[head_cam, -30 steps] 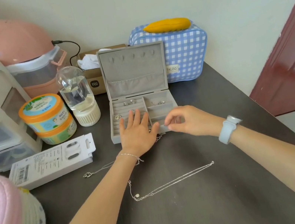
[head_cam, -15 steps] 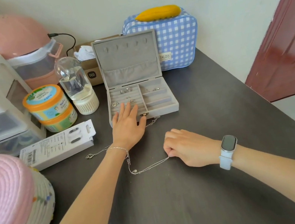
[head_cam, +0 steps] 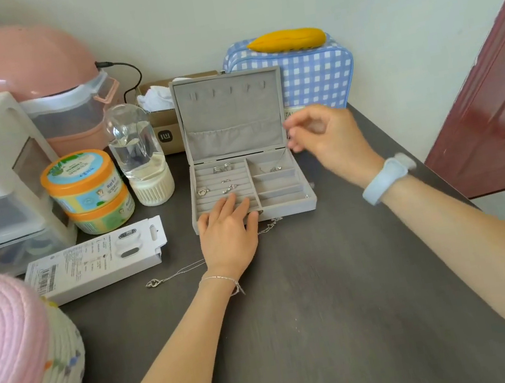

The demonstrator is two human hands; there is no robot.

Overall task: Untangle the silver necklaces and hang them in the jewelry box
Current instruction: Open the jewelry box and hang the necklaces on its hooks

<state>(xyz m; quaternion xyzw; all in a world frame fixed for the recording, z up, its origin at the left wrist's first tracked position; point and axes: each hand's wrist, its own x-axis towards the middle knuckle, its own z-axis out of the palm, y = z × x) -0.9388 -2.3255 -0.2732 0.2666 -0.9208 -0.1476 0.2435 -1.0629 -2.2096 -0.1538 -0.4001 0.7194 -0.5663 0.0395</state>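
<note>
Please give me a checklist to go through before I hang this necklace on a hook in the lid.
1. Lid open and upright: ok.
2. Hooks in the lid free: ok.
3. Left hand steadies the jewelry box: ok.
4. Right hand pinches the chain: looks ok, but blurred.
5. Chain untangled: cannot tell.
6. Second necklace hung: not ok, it lies on the table, partly under the left hand.

A grey jewelry box stands open, while a silver necklace lies on the table just before it.
</note>
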